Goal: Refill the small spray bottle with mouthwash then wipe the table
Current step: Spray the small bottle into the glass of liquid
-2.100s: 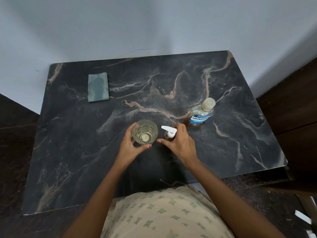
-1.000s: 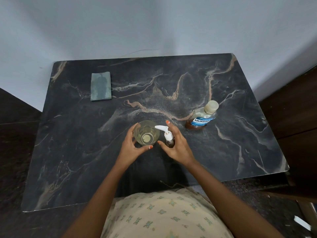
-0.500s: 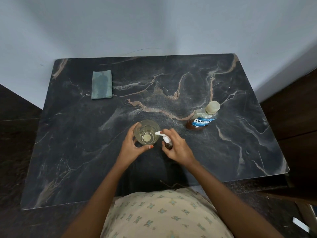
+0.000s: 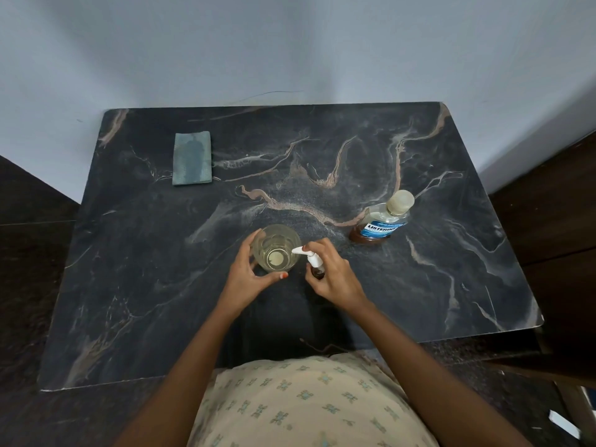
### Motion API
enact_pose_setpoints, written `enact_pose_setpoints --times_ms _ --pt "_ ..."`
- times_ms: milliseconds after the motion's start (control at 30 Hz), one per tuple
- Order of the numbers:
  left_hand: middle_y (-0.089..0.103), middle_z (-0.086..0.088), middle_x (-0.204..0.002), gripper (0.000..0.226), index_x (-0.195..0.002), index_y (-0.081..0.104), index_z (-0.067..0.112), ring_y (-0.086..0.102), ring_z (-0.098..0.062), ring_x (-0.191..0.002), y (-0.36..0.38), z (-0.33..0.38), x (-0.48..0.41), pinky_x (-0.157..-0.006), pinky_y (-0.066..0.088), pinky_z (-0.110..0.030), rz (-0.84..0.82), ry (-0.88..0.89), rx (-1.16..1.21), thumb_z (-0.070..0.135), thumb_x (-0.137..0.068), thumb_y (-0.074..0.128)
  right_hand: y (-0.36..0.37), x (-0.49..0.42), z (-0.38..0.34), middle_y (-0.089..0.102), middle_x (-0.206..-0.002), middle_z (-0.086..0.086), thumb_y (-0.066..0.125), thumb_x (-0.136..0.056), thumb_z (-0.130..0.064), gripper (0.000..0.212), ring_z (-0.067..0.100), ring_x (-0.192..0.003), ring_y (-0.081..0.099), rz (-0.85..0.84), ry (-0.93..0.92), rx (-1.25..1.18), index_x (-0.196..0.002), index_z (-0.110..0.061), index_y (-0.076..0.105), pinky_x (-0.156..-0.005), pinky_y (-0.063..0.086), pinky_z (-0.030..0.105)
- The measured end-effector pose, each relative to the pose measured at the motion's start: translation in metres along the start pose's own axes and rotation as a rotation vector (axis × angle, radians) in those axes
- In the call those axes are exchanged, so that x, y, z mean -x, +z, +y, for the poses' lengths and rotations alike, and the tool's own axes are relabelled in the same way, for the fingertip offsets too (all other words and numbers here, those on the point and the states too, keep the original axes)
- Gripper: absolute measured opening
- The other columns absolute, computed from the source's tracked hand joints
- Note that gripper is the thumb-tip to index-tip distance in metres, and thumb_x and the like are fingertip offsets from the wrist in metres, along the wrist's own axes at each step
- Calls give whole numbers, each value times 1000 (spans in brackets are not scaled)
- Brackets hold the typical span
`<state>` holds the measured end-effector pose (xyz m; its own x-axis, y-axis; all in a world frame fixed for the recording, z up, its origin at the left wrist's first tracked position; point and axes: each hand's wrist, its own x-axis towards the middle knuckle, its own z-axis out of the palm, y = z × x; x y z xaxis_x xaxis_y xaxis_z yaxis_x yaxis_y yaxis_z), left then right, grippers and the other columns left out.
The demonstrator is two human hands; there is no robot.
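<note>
A small brown spray bottle (image 4: 315,267) with a white pump nozzle stands on the dark marble table (image 4: 451,285). My right hand (image 4: 332,275) is wrapped around it, and the nozzle points left over a clear glass (image 4: 276,247). My left hand (image 4: 250,274) grips that glass, which holds a little pale liquid. The mouthwash bottle (image 4: 382,221), capped and with a blue label, stands upright to the right of my hands. A folded grey-green cloth (image 4: 192,162) lies at the table's far left.
A pale wall runs behind the table. Dark wooden furniture (image 4: 554,221) borders the table's right side, and dark floor shows on the left. My patterned clothing fills the bottom of the view.
My right hand closed around the spray bottle and shifted it slightly left, so the nozzle now reaches over the glass rim. My left hand and the glass stayed put.
</note>
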<state>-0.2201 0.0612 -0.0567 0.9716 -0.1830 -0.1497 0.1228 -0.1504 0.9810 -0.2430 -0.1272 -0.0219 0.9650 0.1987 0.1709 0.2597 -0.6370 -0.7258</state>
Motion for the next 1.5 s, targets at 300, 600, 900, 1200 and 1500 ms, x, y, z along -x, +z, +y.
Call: enact_pose_setpoints --times_ms 300,600,900,1200,1500 --pt "42 3 -136 89 -130 34 28 44 0 -122 0 -1 0 -96 39 -11 -3 1 5 5 -59 82 -3 0 -2 52 -112 12 64 -77 -1 54 19 -80 58 9 -8 7 -116 -27 37 -60 49 28" --pt "44 6 -133 89 -125 35 39 45 5 -119 -1 -3 0 -93 40 -9 1 18 -8 6 -57 83 -3 0 -2 49 -120 9 63 -79 -5 59 12 -93 55 8 4 -44 -125 -28 34 -68 53 30" --pt "43 3 -135 89 -124 35 40 45 3 -120 -1 -3 0 -93 39 -8 2 20 3 4 -58 82 -3 1 0 51 -110 9 62 -77 -3 54 7 -82 50 -18 9 -14 -118 -28 36 -60 48 26" --pt "43 4 -136 89 -127 35 35 44 1 -122 -1 -4 -1 -95 38 -9 3 9 1 6 -58 83 -5 0 -2 53 -109 11 63 -77 -2 51 19 -82 57 -5 -16 -6 -113 -27 38 -57 53 34" --pt "44 11 -132 89 -128 35 32 45 3 -121 -1 -3 0 -96 39 -11 -7 -2 10 7 -57 83 -6 1 0 51 -114 7 62 -80 -6 58 12 -82 55 -2 0 -19 -124 -30 34 -61 54 34"
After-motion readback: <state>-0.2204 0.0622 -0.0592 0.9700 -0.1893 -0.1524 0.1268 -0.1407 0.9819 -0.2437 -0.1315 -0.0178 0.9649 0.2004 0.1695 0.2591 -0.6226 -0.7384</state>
